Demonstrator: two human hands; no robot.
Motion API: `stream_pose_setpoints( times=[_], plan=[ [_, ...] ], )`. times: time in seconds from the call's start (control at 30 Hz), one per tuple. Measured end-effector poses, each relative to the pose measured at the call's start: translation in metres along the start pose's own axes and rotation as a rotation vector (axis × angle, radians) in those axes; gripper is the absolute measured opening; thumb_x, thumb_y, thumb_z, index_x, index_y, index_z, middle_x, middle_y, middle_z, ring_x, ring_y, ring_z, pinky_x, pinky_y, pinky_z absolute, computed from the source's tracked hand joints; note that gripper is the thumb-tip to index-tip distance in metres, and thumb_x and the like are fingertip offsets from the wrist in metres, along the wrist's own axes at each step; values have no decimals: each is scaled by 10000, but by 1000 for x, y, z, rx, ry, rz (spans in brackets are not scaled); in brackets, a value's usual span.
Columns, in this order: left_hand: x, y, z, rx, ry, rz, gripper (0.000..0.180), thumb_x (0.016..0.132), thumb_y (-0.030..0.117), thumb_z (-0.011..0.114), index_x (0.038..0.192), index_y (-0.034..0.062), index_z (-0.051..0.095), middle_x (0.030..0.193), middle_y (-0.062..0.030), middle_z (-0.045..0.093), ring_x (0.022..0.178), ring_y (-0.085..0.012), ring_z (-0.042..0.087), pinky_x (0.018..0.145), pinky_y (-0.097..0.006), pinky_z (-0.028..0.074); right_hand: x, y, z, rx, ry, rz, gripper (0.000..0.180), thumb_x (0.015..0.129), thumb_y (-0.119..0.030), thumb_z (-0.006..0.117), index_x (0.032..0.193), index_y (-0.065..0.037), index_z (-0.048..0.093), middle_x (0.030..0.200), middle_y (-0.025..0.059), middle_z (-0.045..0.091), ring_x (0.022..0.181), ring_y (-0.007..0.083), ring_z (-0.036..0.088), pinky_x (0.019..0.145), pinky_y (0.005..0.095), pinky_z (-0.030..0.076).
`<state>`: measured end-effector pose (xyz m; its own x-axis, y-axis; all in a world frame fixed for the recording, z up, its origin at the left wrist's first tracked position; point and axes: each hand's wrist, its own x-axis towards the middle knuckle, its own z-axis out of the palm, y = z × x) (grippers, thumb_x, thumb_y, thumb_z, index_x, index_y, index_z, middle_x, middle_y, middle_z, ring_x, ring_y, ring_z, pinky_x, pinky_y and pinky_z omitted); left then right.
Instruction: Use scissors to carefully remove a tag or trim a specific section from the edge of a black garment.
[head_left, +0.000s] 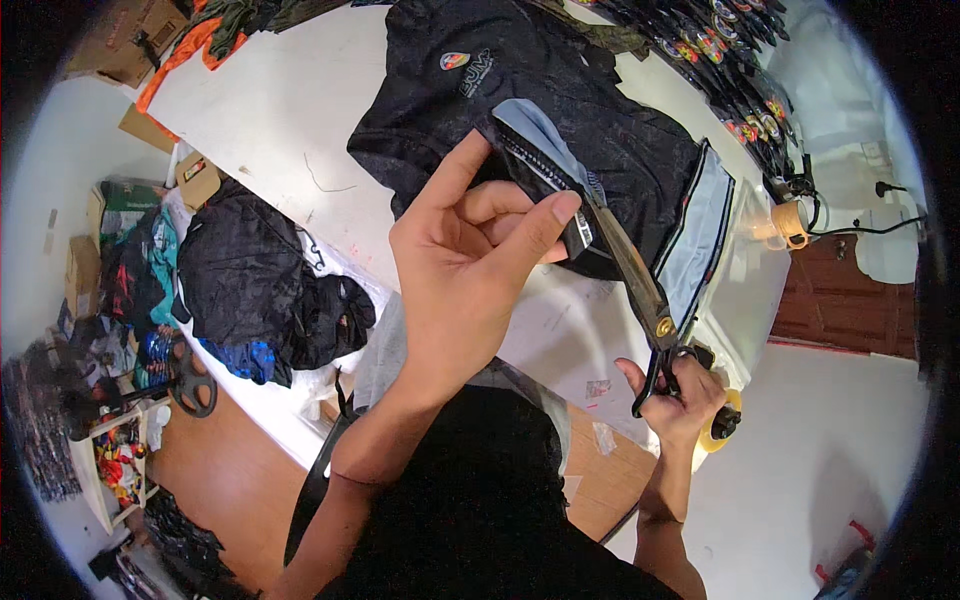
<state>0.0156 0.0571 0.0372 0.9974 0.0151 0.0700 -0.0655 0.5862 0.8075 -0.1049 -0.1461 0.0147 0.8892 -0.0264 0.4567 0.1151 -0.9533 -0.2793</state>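
Note:
A black jacket (560, 110) with a small crest lies on the white table (280, 110). My left hand (470, 270) pinches a fold of the jacket with a zipper (545, 165) and grey lining, lifting it off the table. My right hand (680, 395) grips the black handles of large scissors (640, 285). The blades point up and left, and their tips reach the fold right beside my left fingertips. Another grey-lined panel (700, 240) of the jacket hangs at the right.
A heap of black garments (260, 280) sits in a bag left of the table. Boxes and clutter fill the floor at far left. Rows of patches (730, 50) lie at the table's top right. A tape roll (790, 222) and a yellow roll (722, 425) sit at the right.

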Motion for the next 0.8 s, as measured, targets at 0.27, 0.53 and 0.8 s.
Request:
stream_pose_setpoints(
  times=[0.27, 0.53, 0.8],
  plan=[
    [1, 3, -4, -9, -18, 13, 576, 773, -89, 626, 1262, -143, 327, 733, -84, 598, 652, -95, 583, 582, -195, 498, 1, 7, -4, 45, -2, -50, 474, 546, -289, 856, 535, -90, 426, 442, 12, 423, 359, 157, 390, 376, 250, 289],
    [-3, -3, -1, -17, -22, -45, 604, 781, -71, 622, 1279, -146, 289, 749, -88, 602, 674, -91, 583, 604, -207, 507, 6, -6, 21, 763, 26, 303, 380, 571, -249, 838, 595, -58, 511, 519, -19, 485, 441, 41, 400, 413, 198, 288],
    [-18, -13, 0, -21, -27, -174, 587, 788, -73, 610, 1273, -149, 288, 831, -130, 627, 746, -112, 600, 661, -217, 500, 62, -63, 34, 1083, 160, 502, 355, 639, 33, 761, 640, -62, 419, 842, 138, 662, 616, 67, 551, 556, 175, 406]
  ],
)
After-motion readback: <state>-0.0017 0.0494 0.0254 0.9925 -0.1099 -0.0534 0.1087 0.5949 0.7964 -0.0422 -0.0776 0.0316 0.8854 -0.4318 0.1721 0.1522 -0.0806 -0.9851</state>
